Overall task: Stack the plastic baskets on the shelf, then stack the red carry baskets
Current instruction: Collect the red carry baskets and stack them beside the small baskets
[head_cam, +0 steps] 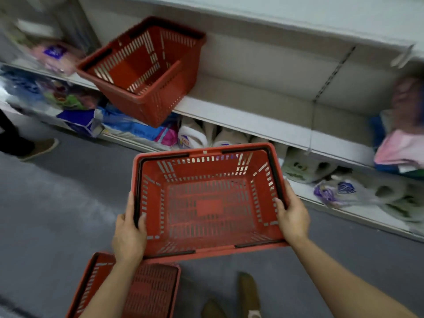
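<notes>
I hold a red carry basket (pixel 207 203) in the air in front of me, its opening facing up. My left hand (pixel 129 232) grips its left rim and my right hand (pixel 292 216) grips its right rim. A second red basket (pixel 146 70) sits tilted on the edge of the white shelf (pixel 229 113), partly overhanging. A third red basket (pixel 151 290) rests on the floor at the lower left, partly hidden by my left forearm.
Packaged goods fill the lower shelf (pixel 358 193) and the shelf's left and right ends. The grey floor (pixel 57 203) stretches to the left. Another person's shoe (pixel 39 149) shows at the left edge. My own shoes (pixel 247 292) are below the held basket.
</notes>
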Tool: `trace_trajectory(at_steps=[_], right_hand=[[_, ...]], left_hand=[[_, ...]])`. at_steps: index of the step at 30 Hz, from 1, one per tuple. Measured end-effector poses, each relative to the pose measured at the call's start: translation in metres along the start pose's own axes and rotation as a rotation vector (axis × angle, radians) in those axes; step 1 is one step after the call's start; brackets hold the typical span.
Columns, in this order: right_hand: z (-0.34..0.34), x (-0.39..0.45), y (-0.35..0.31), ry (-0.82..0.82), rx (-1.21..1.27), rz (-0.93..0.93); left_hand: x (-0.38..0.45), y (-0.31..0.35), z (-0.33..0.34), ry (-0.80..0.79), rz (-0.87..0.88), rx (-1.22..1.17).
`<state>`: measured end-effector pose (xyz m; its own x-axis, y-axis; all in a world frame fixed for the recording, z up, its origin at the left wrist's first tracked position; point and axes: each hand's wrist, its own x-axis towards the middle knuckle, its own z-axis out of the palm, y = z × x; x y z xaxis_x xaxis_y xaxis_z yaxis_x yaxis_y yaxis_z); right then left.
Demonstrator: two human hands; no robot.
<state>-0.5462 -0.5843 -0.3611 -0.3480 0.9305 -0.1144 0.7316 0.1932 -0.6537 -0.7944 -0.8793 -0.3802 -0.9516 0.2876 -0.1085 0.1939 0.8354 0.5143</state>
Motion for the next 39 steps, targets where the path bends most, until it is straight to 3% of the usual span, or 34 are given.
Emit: trace_trajectory(at_steps=[14,25,31,39], right_hand=[[-0.211,-0.001,0.062,0.288,0.104,-0.037],[-0.352,-0.002,0.13,0.423,0.114,-0.098],[-0.411,-0.013,0.13,0.594,0.197,-0.125],[-0.512,0.002,0.135,0.768,0.12,-0.117]], left_hand=[[-0.1,0.203,-0.037,0.133,0.237,-0.03],[-0.208,0.306,-0.019,0.205,0.317,-0.111],[-0.221,0.367,-0.049,0.246,0.445,-0.179],[-0.237,0.484,-0.07,0.273,0.63,-0.273]])
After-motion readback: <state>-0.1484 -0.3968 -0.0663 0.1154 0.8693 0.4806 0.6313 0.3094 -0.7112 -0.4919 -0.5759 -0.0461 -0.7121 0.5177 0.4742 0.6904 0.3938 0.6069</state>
